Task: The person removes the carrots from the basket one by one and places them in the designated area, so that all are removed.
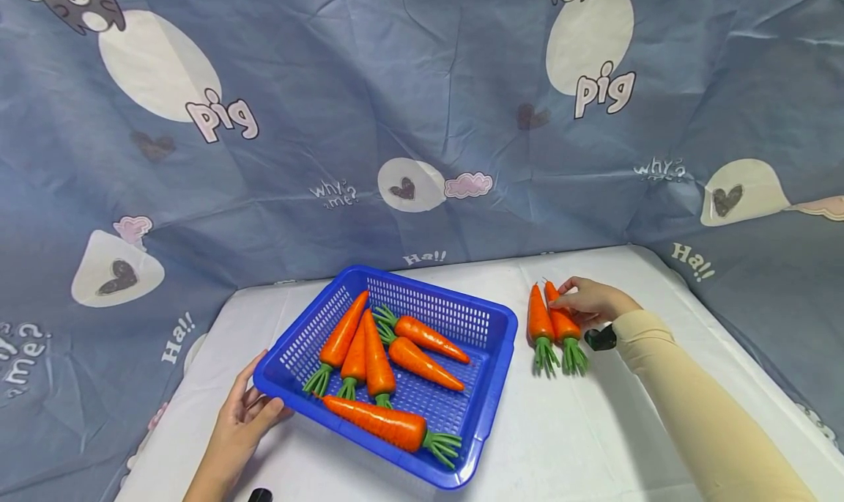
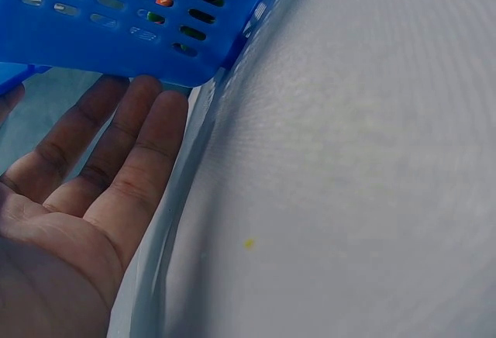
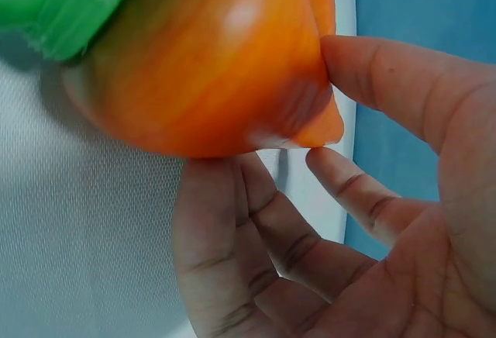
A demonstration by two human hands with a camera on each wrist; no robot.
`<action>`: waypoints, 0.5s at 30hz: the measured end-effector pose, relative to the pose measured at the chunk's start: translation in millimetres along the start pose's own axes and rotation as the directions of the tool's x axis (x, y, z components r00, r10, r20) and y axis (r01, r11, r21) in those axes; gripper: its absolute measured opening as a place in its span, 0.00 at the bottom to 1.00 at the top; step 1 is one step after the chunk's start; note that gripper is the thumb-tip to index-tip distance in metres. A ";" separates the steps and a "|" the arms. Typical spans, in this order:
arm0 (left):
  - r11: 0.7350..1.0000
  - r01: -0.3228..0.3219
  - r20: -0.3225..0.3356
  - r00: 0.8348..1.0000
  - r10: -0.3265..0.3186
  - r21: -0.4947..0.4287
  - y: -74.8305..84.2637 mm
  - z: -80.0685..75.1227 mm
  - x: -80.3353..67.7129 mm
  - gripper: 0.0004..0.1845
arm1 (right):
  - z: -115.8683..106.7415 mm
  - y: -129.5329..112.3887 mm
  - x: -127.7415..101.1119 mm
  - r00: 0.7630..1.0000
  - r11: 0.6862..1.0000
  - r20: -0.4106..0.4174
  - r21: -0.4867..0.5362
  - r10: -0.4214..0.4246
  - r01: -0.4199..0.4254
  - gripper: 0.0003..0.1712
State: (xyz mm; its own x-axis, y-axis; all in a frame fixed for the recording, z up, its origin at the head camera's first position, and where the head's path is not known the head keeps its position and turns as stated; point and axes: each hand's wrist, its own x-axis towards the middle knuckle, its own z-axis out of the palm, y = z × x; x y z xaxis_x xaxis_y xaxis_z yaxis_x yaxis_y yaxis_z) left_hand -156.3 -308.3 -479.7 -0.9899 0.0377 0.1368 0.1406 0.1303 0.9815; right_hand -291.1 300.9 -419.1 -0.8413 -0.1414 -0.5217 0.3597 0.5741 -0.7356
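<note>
At the near left corner of a blue plastic basket (image 1: 484, 414), my left hand (image 1: 240, 421) touches the outside with fairly straight fingers. In the left wrist view its fingertips (image 2: 164, 113) meet the basket's lower edge. Several orange carrots (image 1: 422, 363) with green stem tufts lie in the basket. My right hand (image 1: 590, 300) pinches a carrot (image 1: 565, 328) on the white table, thumb and fingers on its sides. Another carrot (image 1: 539, 319) lies close along its left side. Both point their thin tips away from me. The right wrist view shows the held carrot's thick end (image 3: 209, 67) close up.
White cloth covers the table (image 1: 560, 436). Behind and on both sides hangs a blue-grey printed curtain (image 1: 409, 106). The basket's raised rim (image 1: 508, 341) stands between its contents and the two carrots on the right.
</note>
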 end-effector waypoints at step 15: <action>1.000 0.015 -0.015 1.000 -0.014 0.012 0.2 0.5 -0.2 0.41 | 2.1 -2.3 5.1 0.999 0.997 -0.009 -0.074 -0.040 0.039 0.29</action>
State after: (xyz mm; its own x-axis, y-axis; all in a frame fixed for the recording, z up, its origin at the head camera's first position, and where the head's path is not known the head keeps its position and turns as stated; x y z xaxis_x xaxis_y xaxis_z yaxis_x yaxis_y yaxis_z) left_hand -156.1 -307.8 -479.6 -0.9920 0.0210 0.1246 0.1264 0.1423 0.9817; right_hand -295.5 297.2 -421.0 -0.8583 -0.1571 -0.4884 0.2959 0.6262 -0.7214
